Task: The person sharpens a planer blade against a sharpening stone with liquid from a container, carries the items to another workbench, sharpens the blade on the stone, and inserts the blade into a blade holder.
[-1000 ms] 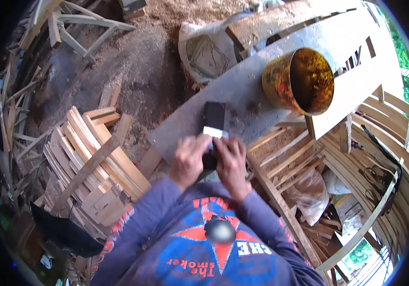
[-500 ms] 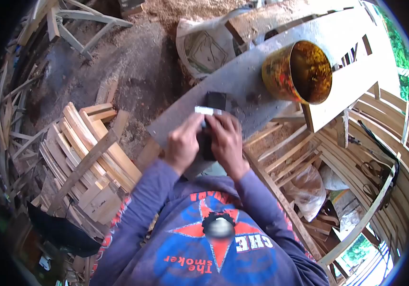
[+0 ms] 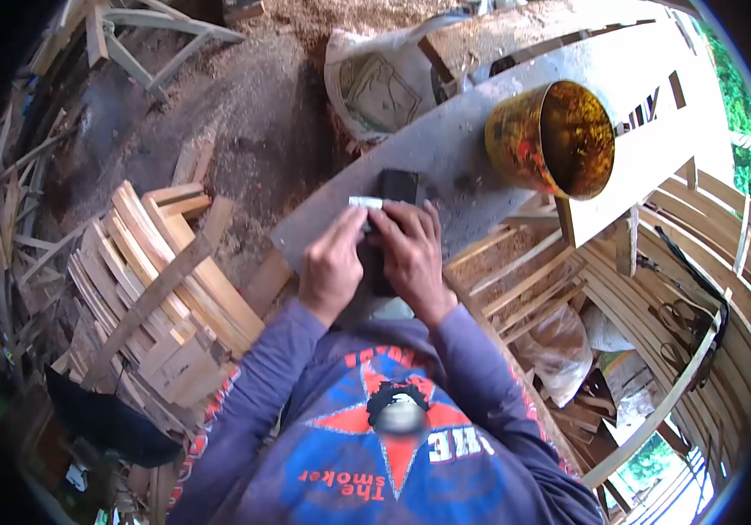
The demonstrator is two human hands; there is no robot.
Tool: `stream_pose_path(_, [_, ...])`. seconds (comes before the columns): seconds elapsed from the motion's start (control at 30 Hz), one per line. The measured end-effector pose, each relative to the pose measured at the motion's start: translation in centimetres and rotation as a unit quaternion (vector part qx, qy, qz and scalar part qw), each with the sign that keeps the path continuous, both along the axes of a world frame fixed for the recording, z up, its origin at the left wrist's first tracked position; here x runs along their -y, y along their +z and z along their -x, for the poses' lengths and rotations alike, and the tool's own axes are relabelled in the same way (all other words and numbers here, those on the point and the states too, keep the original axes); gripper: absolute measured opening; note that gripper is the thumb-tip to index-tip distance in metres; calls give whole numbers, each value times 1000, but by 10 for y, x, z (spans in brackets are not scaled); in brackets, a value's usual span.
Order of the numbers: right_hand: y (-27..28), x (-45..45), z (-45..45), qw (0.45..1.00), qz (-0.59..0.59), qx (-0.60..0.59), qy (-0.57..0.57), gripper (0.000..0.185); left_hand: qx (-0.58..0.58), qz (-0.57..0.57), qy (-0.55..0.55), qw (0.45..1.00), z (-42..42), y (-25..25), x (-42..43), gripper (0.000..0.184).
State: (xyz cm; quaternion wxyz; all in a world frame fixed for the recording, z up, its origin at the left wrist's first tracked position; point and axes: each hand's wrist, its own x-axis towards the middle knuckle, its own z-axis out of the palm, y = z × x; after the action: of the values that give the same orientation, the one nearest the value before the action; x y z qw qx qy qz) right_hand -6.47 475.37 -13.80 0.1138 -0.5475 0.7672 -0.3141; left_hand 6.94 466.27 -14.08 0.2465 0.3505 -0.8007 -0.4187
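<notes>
On the left, a heap of pale wood strips [image 3: 174, 280] lies by the dark, dusty floor [image 3: 244, 131]. Next comes the left end of the gray worktop [image 3: 454, 144]. There, close to its near edge, the left hand [image 3: 331, 273] and the right hand [image 3: 410, 261] both have their grip closed on a small shiny piece [image 3: 365, 202]. A black block [image 3: 400, 186] shows just past them. Farther right, a yellow and red bucket [image 3: 515, 140] sits near the worktop's near edge. Green leaves [image 3: 730, 79] show past the far right end.
</notes>
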Motion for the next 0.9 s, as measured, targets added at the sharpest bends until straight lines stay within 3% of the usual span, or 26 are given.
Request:
stream_pose_path(0.13, [-6,-46,-16,1000,-22,8,12,43,29,16,-7,999,-21,1,-39,36])
stream_pose_path(0.27, [-3,-9,5,1000,-18,-25,1,42,27,48,-1,998,3,-4,-7,36])
stream_pose_path(0.33, [-8,-23,0,1000,-8,-25,1,51,28,73,-12,997,-1,0,-13,35])
stream_pose_path(0.43, [5,-43,-10,999,-27,-19,25,44,34,58,-18,998,-14,1,-40,34])
stream_pose_path(0.57, [-4,-11,11,999,20,-28,-8,43,20,72,-25,997,13,-4,-2,39])
stream_pose_path(0.7, [4,-49,-8,1000,4,-14,1,42,7,68,-31,997,-8,-3,-44,36])
stream_pose_path(0.9, [-3,-35,2,999,-3,16,-46,43,-1,69,-46,997,10,-12,-20,35])
